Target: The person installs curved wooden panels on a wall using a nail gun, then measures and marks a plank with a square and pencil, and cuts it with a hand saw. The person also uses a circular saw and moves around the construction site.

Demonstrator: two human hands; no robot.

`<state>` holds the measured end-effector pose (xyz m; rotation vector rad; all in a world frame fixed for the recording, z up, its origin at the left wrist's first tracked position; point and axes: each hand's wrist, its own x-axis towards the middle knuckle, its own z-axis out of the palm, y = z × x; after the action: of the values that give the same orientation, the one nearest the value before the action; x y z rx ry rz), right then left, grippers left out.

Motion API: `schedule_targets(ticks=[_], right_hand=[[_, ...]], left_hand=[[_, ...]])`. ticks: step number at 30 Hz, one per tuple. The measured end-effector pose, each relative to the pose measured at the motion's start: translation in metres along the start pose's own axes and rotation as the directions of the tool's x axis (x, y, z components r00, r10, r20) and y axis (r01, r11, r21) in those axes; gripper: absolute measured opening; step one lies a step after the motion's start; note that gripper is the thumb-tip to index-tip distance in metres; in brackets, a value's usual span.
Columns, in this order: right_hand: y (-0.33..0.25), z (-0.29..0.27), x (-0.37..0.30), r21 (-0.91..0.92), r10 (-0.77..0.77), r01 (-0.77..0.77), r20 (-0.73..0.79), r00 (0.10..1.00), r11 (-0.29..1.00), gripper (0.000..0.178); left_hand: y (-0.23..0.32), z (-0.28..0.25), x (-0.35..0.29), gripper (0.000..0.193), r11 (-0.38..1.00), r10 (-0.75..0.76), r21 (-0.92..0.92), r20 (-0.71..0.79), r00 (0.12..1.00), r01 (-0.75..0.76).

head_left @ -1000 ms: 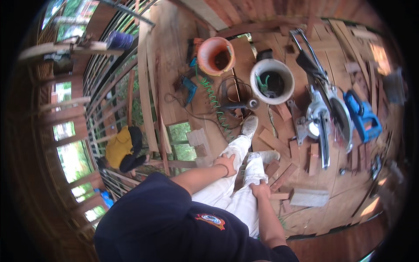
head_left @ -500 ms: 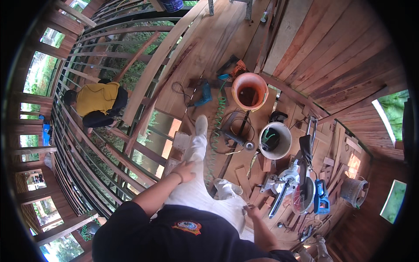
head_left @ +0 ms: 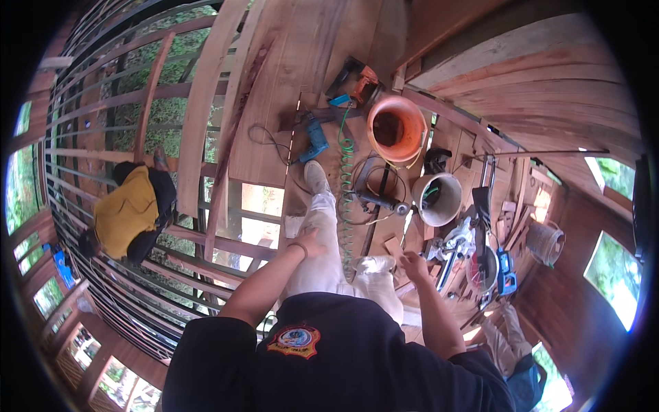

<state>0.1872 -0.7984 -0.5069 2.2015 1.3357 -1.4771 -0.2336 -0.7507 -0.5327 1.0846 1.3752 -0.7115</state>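
Observation:
My left hand (head_left: 312, 242) rests on my left leg near the knee, its fingers lying along the pale trousers (head_left: 322, 271). My right hand (head_left: 414, 266) is held out beside my right knee with the fingers drawn together. Anything between them is too small to make out. Just beyond it is a short wood offcut (head_left: 393, 248); whether the fingers touch it is unclear. A blue power drill (head_left: 316, 141) lies ahead of my left foot. An angle grinder (head_left: 381, 201) with its cord is on the boards beside a coiled green hose (head_left: 346, 206).
An orange bucket (head_left: 420, 130) and a white bucket (head_left: 453, 206) stand ahead to the right, near a mitre saw (head_left: 473, 257) and scattered offcuts. At left, open floor joists (head_left: 147, 154) show gaps, where a person in yellow (head_left: 127, 213) bends. Another person's legs (head_left: 504, 336) show at lower right.
The view has shifted and turned. My right hand has moved forward from beside my thigh to near the knee. My left hand stays on the leg. The person in yellow bends lower.

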Motion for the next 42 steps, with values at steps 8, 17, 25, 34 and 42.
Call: schedule_targets(ticks=[8, 17, 25, 34, 42], right_hand=[[-0.136, 0.080, -0.016, -0.074, -0.023, 0.052, 0.353, 0.935, 0.996, 0.058], [-0.046, 0.093, -0.045, -0.245, 0.335, -0.237, 0.540, 0.772, 0.940, 0.105], [-0.039, 0.103, -0.046, -0.276, 0.538, -0.462, 0.420, 0.731, 0.843, 0.091], [-0.003, 0.137, -0.056, -0.155, 0.531, -0.513, 0.375, 0.760, 0.844, 0.084], [0.024, 0.145, -0.070, 0.002, 0.472, -0.509, 0.370, 0.800, 0.861, 0.072]], left_hand=[[-0.001, -0.031, 0.020, 0.113, 0.993, -0.117, 0.048, 0.181, 0.977, 0.110], [0.039, -0.022, 0.025, 0.112, 0.965, -0.225, 0.151, 0.053, 0.973, 0.215], [0.057, 0.034, 0.046, 0.104, 0.904, -0.258, 0.326, -0.096, 0.961, 0.275], [0.055, 0.080, 0.053, 0.111, 0.858, -0.254, 0.464, 0.012, 0.967, 0.220], [0.314, 0.059, 0.001, 0.023, 0.605, 0.796, 0.255, -0.164, 0.583, -0.754]])
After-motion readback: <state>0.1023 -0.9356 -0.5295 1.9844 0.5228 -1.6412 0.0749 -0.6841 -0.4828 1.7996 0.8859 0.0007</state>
